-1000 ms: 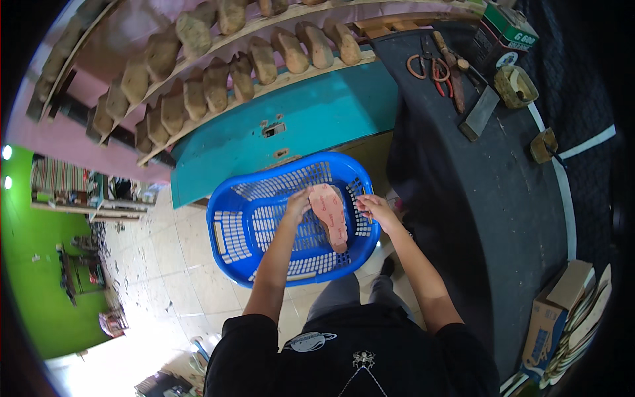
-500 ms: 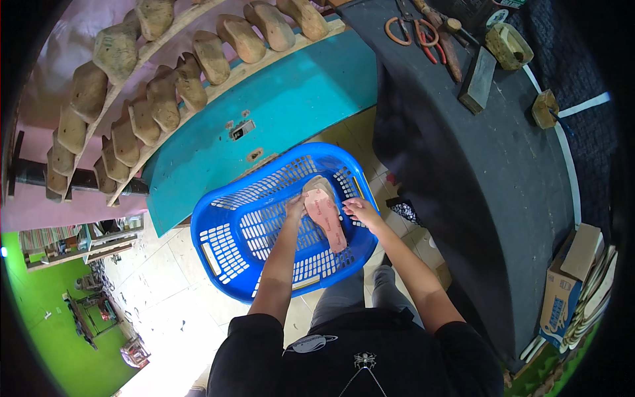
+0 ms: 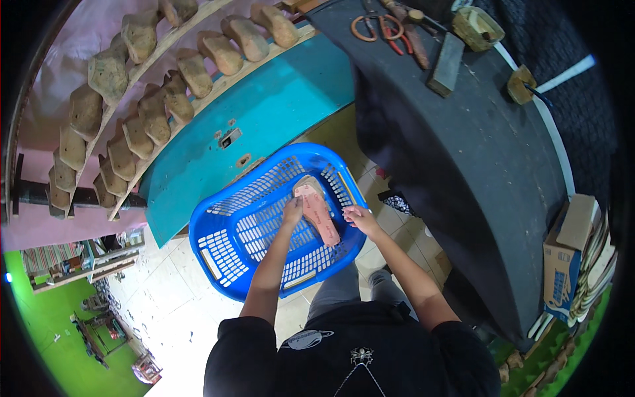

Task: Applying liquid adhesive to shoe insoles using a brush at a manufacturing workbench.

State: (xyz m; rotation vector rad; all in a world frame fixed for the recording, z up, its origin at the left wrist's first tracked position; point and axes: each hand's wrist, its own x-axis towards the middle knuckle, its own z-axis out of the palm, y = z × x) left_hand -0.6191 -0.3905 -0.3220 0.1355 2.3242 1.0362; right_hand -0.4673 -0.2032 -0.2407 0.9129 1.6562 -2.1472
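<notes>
A pink sole-shaped insole point(image 3: 317, 212) with red print hangs over the blue laundry basket point(image 3: 198, 228), its narrower heel end pointing toward me. Behind its wider end shows the edge of a tan-grey piece point(image 3: 306, 180); how many layers lie beneath is hidden. My left hand point(image 3: 293, 210) is closed on the insole's left edge. On the other side, near the basket's right rim, my right hand point(image 3: 359, 218) is apart from the insole, its fingers loosely bent and nothing visible in them.
Wooden shoe lasts point(image 3: 152, 119) line two racks above a teal panel point(image 3: 258, 109). To the right, a black-covered table point(image 3: 456, 152) bears scissors point(image 3: 377, 28), red-handled pliers point(image 3: 397, 43) and a grey block point(image 3: 446, 65). A cardboard box point(image 3: 561, 264) stands at its near end.
The view has shifted slightly, so the table and racks sit further left. My left hand still holds the insole. My right hand's fingers are a little more curled.
</notes>
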